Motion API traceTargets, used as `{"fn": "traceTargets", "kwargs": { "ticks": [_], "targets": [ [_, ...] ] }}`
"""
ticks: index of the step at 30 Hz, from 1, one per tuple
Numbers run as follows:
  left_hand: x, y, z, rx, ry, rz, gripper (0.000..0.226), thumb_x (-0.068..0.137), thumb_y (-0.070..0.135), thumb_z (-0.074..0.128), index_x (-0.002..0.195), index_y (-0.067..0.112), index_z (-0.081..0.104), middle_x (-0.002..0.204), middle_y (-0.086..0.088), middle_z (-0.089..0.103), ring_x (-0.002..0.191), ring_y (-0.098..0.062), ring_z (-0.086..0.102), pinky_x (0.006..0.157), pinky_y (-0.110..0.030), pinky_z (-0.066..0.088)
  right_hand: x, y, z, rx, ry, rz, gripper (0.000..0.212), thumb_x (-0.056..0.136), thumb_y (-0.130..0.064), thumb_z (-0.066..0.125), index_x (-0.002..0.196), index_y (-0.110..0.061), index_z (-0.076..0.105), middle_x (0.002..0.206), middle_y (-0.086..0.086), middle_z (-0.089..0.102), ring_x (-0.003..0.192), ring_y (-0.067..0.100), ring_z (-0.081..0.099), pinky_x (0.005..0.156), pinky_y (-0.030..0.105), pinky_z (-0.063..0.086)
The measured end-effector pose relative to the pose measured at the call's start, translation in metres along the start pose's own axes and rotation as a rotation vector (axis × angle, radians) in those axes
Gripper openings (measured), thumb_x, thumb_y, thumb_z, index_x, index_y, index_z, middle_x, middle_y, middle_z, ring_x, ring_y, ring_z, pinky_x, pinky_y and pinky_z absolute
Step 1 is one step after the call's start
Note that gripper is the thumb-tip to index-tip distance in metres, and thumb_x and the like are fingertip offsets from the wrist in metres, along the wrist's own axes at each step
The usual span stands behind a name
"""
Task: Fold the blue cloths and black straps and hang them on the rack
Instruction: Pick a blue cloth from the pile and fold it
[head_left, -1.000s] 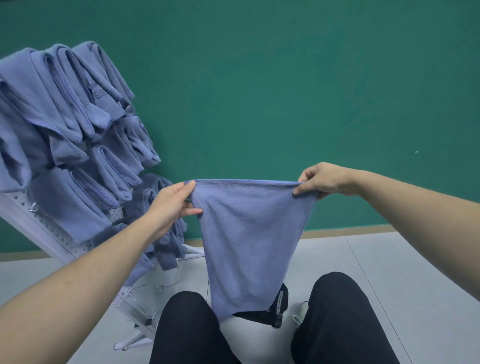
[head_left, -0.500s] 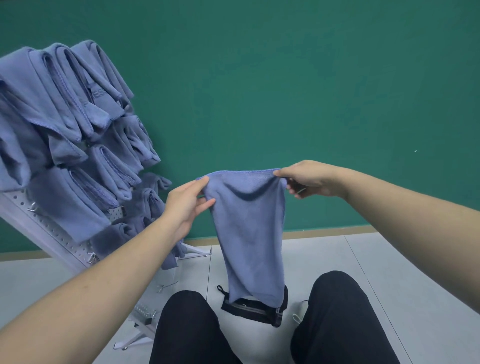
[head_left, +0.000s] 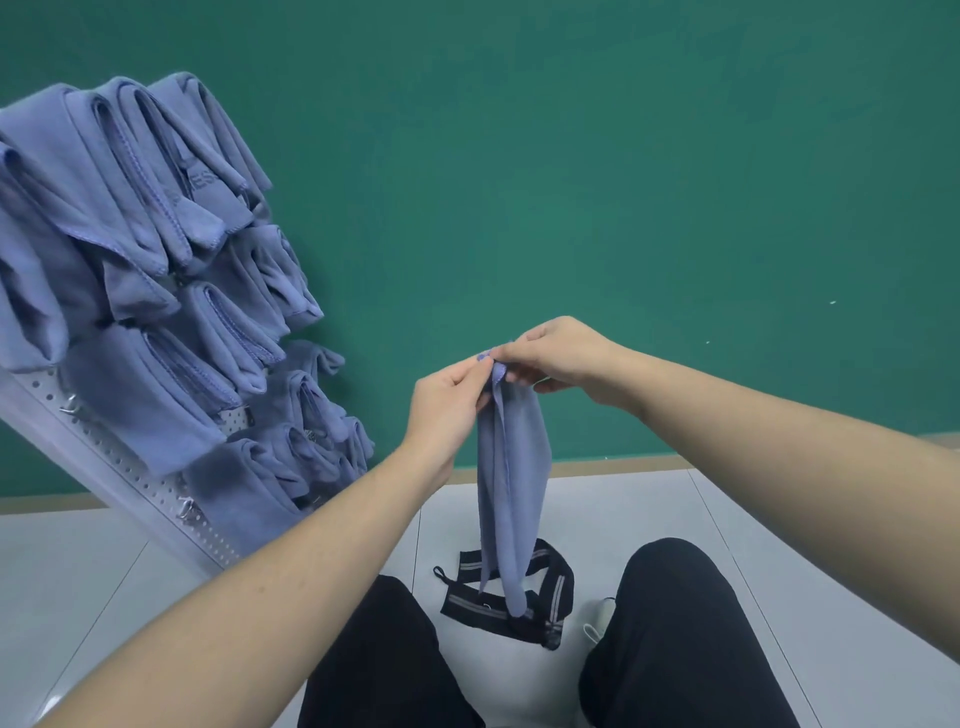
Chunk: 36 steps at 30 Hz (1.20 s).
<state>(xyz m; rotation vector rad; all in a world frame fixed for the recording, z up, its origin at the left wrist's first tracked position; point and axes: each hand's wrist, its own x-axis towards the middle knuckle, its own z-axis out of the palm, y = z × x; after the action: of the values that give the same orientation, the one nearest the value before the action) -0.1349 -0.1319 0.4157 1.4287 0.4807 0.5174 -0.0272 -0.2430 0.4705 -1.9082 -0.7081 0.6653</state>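
A blue cloth (head_left: 511, 483) is held up in mid-air at frame centre, w/ its two top corners brought together so it hangs as a narrow doubled strip. This looks like the halving fold, judged from the task: corners are matched first so the edges line up before hanging. The cloth's lower end dangles in front of a black strap (head_left: 540, 605), which lies on the floor at approx. 6 o'clock from the hands, between the knees. Whether cloth tip and strap touch cannot be told.

The left hand (head_left: 447, 400) is raised at 9 o'clock of the cloth top, forearm angled up from lower left. Its thumb and fingertips are pinched on the top corner; remaining fingers are curled in behind. The right hand (head_left: 558, 356) is brought in from 3 o'clock, wrist bent down, thumb and forefinger pinched on the same bunched corners, other fingers loosely curled underneath. Both hands are touching at the pinch.

The rack (head_left: 130, 478), a perforated panel leaning toward 10 o'clock, is already loaded w/ folded cloths (head_left: 156, 260) draped in tiers. A few bare hooks are seen along its lower edge, so space is prob. left for this one.
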Motion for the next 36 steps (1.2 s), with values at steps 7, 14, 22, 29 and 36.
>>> {"fn": "traceTargets", "kwargs": {
  "ticks": [7,14,22,29,36],
  "targets": [
    [-0.003,-0.004,0.001,0.068,0.015,0.032,0.013,0.093,0.024,0.069,0.093,0.028,0.081,0.099,0.010,0.077,0.094,-0.004,0.069,0.100,-0.035,0.054,0.002,0.005,0.004,0.164,-0.017,0.072,0.018,0.087,-0.027,0.074,0.093,-0.010,0.076,0.069,-0.001,0.066,0.063,0.011,0.053,0.065,0.021,0.047],
    [-0.004,-0.007,0.003,0.175,0.029,0.149,0.019,0.094,0.017,0.067,0.099,0.032,0.077,0.092,0.024,0.075,0.089,0.009,0.066,0.090,-0.020,0.054,-0.001,0.006,0.003,0.140,-0.087,0.061,0.018,0.094,-0.028,0.067,0.090,-0.013,0.076,0.079,0.000,0.071,0.060,0.007,0.055,0.063,0.020,0.049],
    [0.003,0.003,-0.008,0.237,-0.016,0.144,0.019,0.099,0.026,0.059,0.093,0.033,0.074,0.091,0.020,0.074,0.082,0.003,0.062,0.086,-0.025,0.052,0.001,0.015,-0.008,-0.225,0.096,-0.324,0.027,0.088,-0.012,0.065,0.113,-0.020,0.059,0.109,-0.009,0.059,0.092,0.003,0.054,0.074,0.009,0.040],
    [0.004,0.012,-0.023,0.206,-0.002,0.173,0.020,0.099,0.025,0.059,0.090,0.032,0.075,0.095,0.009,0.076,0.089,-0.009,0.066,0.100,-0.047,0.053,0.002,0.023,-0.015,-0.299,-0.067,-0.383,0.019,0.086,-0.017,0.077,0.100,-0.019,0.064,0.092,-0.003,0.072,0.087,0.009,0.065,0.077,0.012,0.048],
    [-0.001,0.017,-0.026,0.234,-0.103,0.173,0.023,0.100,0.027,0.053,0.087,0.037,0.069,0.093,0.008,0.074,0.088,-0.013,0.065,0.100,-0.053,0.049,-0.003,0.024,-0.015,-0.310,-0.188,-0.380,0.018,0.081,-0.005,0.069,0.084,-0.016,0.056,0.082,-0.002,0.060,0.074,0.012,0.053,0.071,0.023,0.045]
  ]
}}
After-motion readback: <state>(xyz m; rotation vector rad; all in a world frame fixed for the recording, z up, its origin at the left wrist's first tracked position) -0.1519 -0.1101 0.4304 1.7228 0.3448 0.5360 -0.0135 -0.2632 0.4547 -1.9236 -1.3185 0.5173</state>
